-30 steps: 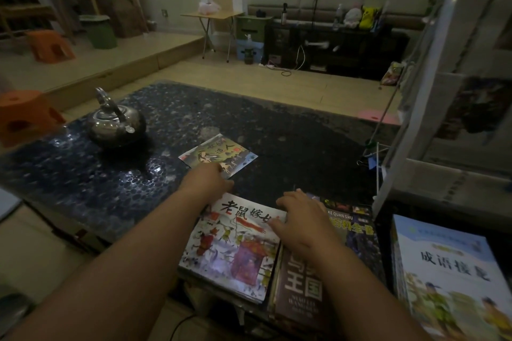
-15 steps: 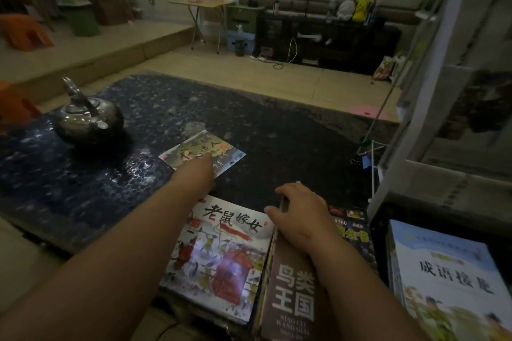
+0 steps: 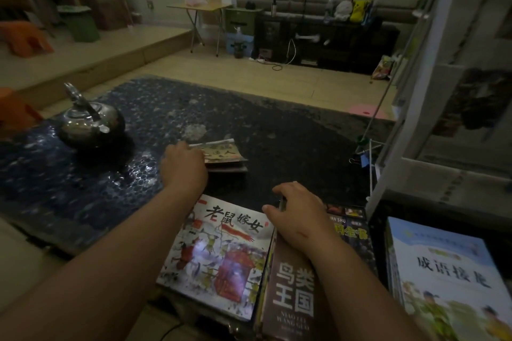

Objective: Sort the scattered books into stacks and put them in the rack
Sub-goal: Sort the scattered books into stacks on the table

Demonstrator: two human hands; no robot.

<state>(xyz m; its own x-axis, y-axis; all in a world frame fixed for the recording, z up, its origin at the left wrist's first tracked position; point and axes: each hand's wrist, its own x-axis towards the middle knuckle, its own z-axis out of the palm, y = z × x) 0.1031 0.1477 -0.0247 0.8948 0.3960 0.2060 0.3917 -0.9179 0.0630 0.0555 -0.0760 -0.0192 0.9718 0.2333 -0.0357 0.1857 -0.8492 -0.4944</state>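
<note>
Nearest, just under the right wrist, the brown book (image 3: 293, 293) lies on a stack at the table's near edge. The right hand (image 3: 297, 213) curls its fingers over the book's far edge, thumb on the left side, so it holds it. Left of this hand lies the picture book (image 3: 219, 257) w/ a red & white cover. Right of it is a dark book (image 3: 353, 232), and further right a light-blue book (image 3: 448, 279).

Beyond, the left hand (image 3: 184, 167) grips a thin booklet (image 3: 221, 151) by its left edge. Its fingers are hidden behind the hand's back.

The table (image 3: 291, 141) is dark, w/ a shiny pebble pattern. A steel kettle (image 3: 88, 122) stands left of the left hand, and the white rack (image 3: 410, 108) rises right of the right hand. Far behind are a wood floor (image 3: 249, 72), a folding table (image 3: 199, 7) & a dark cabinet (image 3: 332, 39).

Vs. 0.5 s ago: the booklet lay flat on the table, now it is tilted up off it. The right hand is at the same place on the brown book.
</note>
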